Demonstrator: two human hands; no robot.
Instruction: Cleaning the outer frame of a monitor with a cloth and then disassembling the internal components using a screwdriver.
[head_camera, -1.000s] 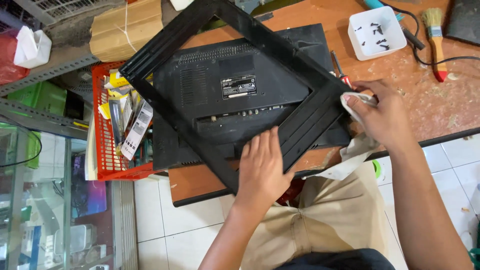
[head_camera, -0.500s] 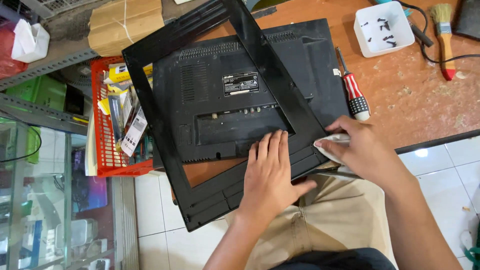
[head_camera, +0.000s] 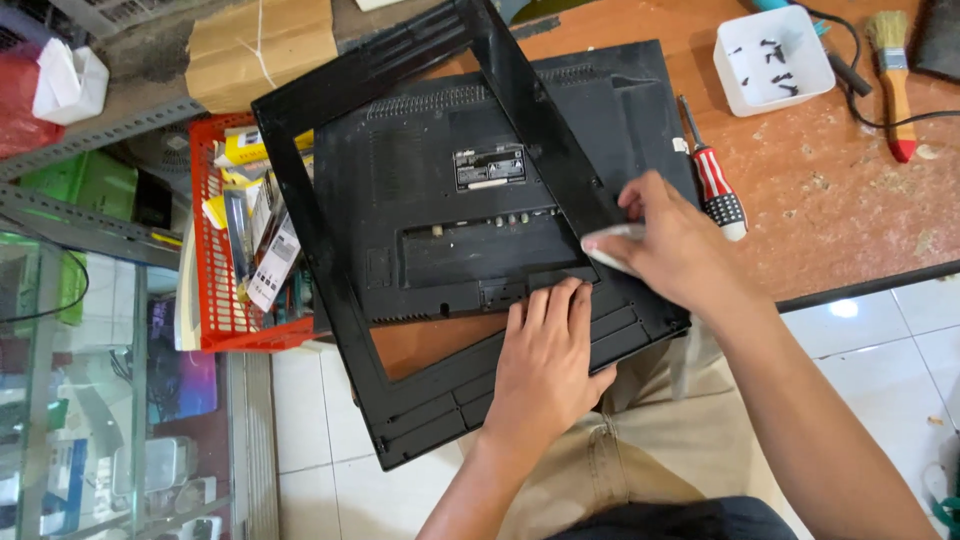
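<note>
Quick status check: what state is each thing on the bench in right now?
Frame: loose, lying askew on the monitor back.
Monitor back: face down, cover on.
Left hand: flat on the frame's lower bar.
Right hand: pressing a white cloth on the frame.
Screwdriver: lying unused.
Tray: open, holding screws.
Brush: lying unused.

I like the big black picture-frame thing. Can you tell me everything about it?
The black frame is a thin rectangle of shiny plastic with a big open middle. It lies crooked over the black monitor back, which shows through the hole, and one corner sticks out past the table edge. The left hand presses flat on its lower bar. The right hand holds a white cloth against its right bar.
</note>
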